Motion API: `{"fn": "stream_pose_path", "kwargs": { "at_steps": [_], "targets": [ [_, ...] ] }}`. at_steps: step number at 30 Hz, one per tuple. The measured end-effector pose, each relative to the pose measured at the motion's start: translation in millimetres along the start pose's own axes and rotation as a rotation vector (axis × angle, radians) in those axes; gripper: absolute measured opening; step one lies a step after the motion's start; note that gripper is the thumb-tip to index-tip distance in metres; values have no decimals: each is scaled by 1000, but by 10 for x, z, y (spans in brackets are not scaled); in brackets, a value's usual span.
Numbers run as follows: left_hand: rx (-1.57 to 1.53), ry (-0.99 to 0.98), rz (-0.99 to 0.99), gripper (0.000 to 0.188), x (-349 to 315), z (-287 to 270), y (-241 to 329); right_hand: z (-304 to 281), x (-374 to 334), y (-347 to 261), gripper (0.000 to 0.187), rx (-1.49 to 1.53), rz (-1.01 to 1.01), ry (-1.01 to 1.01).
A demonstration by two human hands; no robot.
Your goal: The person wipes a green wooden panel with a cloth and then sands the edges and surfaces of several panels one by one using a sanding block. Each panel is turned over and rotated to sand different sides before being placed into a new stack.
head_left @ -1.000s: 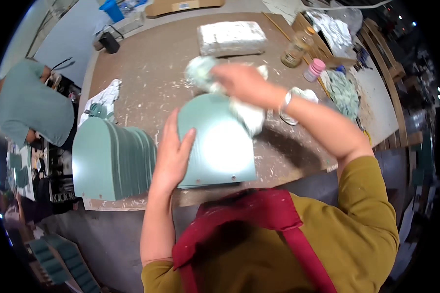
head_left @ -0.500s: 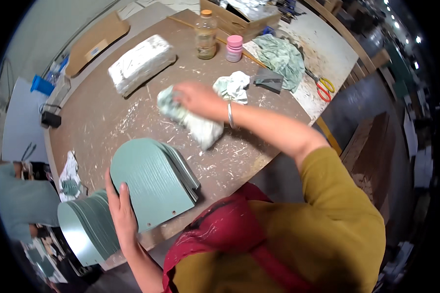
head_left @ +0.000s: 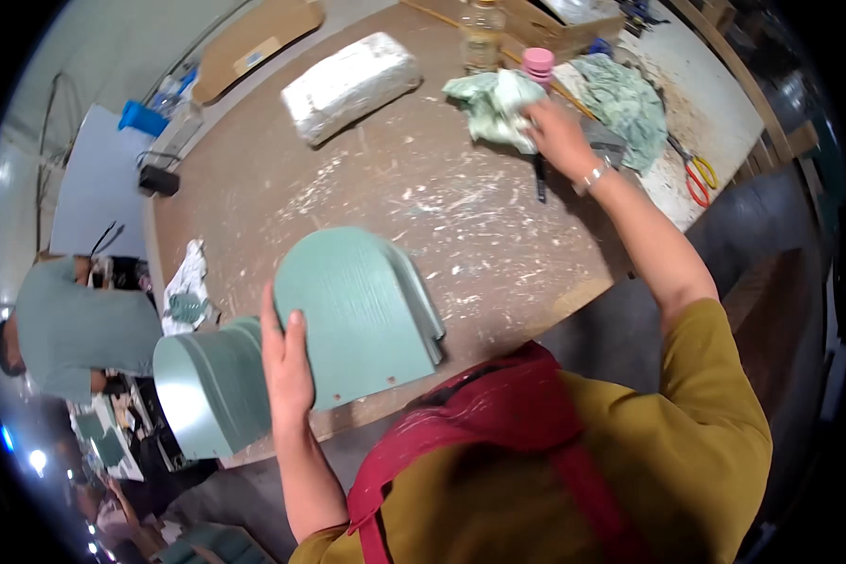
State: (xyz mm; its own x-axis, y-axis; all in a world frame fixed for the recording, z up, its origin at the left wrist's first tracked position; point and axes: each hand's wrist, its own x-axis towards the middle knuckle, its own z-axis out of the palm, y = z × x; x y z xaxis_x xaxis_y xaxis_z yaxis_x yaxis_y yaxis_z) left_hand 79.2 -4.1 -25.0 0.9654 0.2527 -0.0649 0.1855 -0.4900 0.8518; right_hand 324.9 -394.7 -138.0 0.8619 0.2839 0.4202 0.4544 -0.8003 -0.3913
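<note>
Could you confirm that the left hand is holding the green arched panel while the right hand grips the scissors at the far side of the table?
Not quite: in the head view the right hand grips a green-stained rag, not the scissors, which lie untouched. The left hand does hold the green arched panel.

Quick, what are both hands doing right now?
Left hand: grips the edge of the top green panel.
Right hand: closed on a crumpled green rag.

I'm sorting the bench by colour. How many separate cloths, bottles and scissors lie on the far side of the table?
Pale green cloths: 2, one under the right hand at, one at
Clear bottle: 1
Pink-capped bottle: 1
Red and yellow scissors: 1
Total: 5
</note>
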Motion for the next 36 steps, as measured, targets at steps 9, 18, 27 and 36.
{"fn": "stream_pose_path", "kwargs": {
  "at_steps": [9,18,27,36],
  "targets": [
    [-7,62,22,53,10,-35,-39,-478,122,280,26,-87,195,261],
    [-59,86,-52,56,-57,-10,36,-795,-985,893,34,39,625,161],
    [-16,68,-47,64,-31,25,83,-734,-729,693,71,-346,479,-272],
    [-44,70,-47,64,-35,-5,54,-652,-902,678,23,-424,10,-22]
  ]
}}
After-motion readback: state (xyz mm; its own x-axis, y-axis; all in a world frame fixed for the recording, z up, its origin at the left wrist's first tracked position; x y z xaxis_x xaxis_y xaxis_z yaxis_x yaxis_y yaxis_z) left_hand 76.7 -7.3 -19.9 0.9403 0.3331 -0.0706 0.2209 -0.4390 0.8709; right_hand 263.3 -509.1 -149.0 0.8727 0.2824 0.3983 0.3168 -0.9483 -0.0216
